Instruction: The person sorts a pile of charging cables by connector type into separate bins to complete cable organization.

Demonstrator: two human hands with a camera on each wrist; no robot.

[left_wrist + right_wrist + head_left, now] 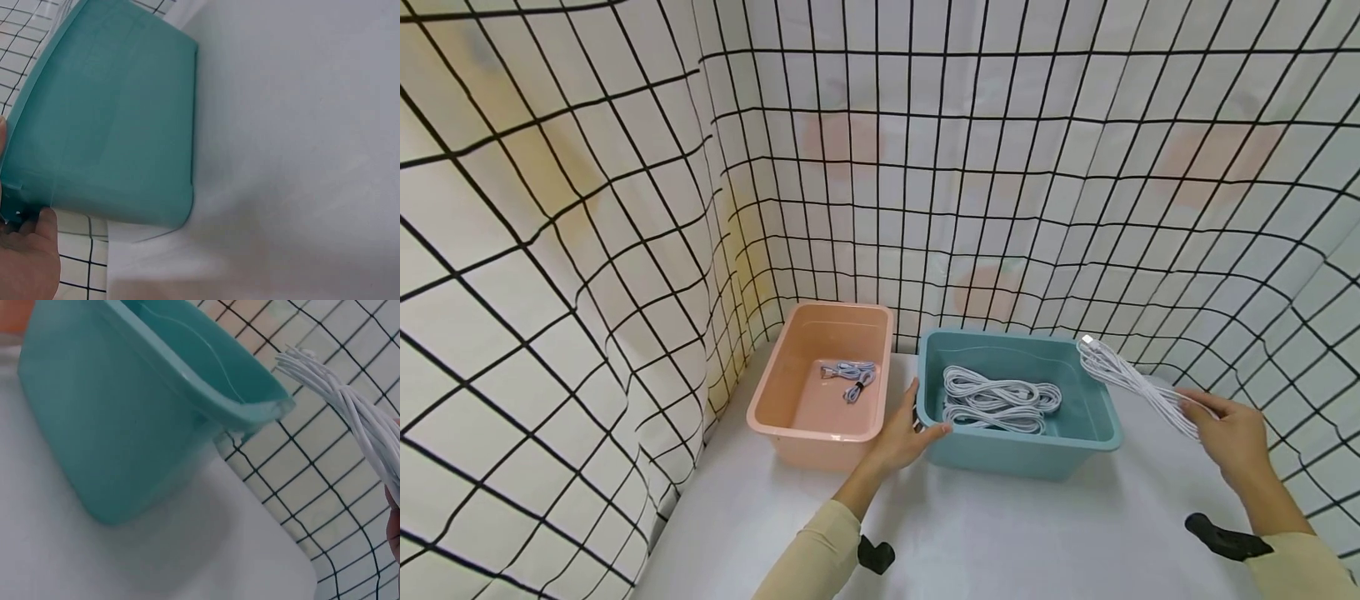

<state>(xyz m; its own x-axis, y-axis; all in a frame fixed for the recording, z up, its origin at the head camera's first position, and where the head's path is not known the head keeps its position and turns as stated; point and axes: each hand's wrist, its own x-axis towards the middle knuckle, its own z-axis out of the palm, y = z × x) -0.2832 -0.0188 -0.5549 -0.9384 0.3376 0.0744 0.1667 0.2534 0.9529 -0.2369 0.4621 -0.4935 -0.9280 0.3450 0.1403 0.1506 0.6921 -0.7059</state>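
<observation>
A teal plastic bin point(1015, 458) stands on the white surface, with coiled white cables point(1000, 402) lying inside toward its left. My left hand point(897, 442) grips the bin's left front corner, thumb over the rim and fingers at the side wall. In the left wrist view, part of that hand point(28, 259) shows beneath the rim. To the right of the bin, my right hand point(1231, 433) holds one end of a folded white cable bundle point(1131, 382). The bundle's far end, with a pale connector, reaches up to the bin's right rim. Only a sliver of the right hand shows in the right wrist view.
Left of the teal bin stands a peach bin point(820, 452) holding small tied cables point(850, 369). Black wire grid panels point(910, 158) rise behind and along both sides. The white tabletop point(1000, 533) stretches in front of the bins.
</observation>
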